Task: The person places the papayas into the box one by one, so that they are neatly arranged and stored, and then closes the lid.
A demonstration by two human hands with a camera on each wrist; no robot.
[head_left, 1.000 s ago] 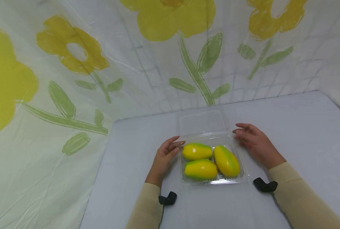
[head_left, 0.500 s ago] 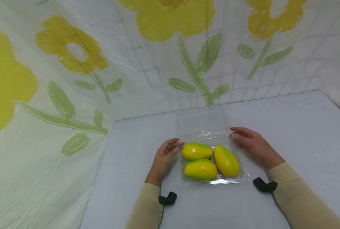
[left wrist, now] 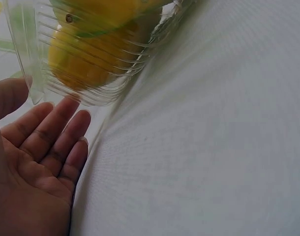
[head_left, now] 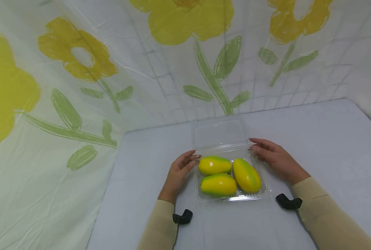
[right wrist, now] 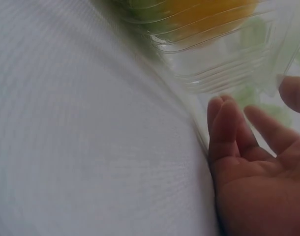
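A clear plastic clamshell container (head_left: 249, 199) lies on the table with its lid (head_left: 220, 134) folded back flat, away from me. In its base rest three glossy yellow-green papayas: one at the far left (head_left: 215, 165), one at the near left (head_left: 218, 185) and one on the right (head_left: 246, 176). My left hand (head_left: 178, 173) is at the far left corner; in the left wrist view its thumb is at the container's rim (left wrist: 36, 73), fingers extended below. At the far right corner, my right hand (head_left: 277, 160) has its thumb at the rim and fingers loosely bent under the ribbed wall (right wrist: 219, 73).
A white cloth covers the table (head_left: 223, 229). Behind and to the left hangs a curtain (head_left: 160, 80) printed with yellow flowers and green leaves. A black wrist mount (head_left: 183, 217) sits at the left sleeve, another black mount (head_left: 288, 202) at the right.
My right hand has moved left and come in to the container's far right corner. My left hand, the container and the papayas have stayed in place.
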